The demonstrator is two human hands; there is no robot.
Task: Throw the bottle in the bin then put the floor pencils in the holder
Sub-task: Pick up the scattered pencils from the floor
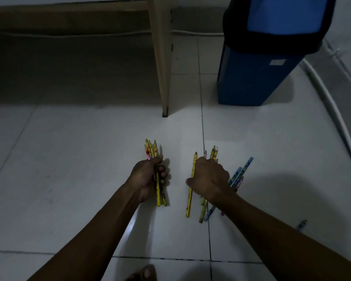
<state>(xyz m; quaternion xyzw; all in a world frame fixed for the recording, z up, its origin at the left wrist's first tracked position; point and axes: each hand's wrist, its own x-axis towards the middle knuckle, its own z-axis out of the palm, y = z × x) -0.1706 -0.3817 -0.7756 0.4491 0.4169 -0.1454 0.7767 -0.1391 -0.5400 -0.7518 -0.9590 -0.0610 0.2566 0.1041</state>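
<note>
Gripping a bundle of yellow pencils [158, 180], tips pointing away, the left hand [148, 177] is closed around them just above the floor [69, 169]. Right hand [208, 177] rests knuckles-up on a loose pile [206, 207] of yellow and blue pencils; its grasp cannot be told. Blue bin [255, 78] stands beyond, beside a leg [161, 57].

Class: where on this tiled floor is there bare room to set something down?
Free: the pale tiled floor left of the left hand, up to the beige table leg. Crowded: around the right hand, where scattered yellow and blue pencils lie.
</note>
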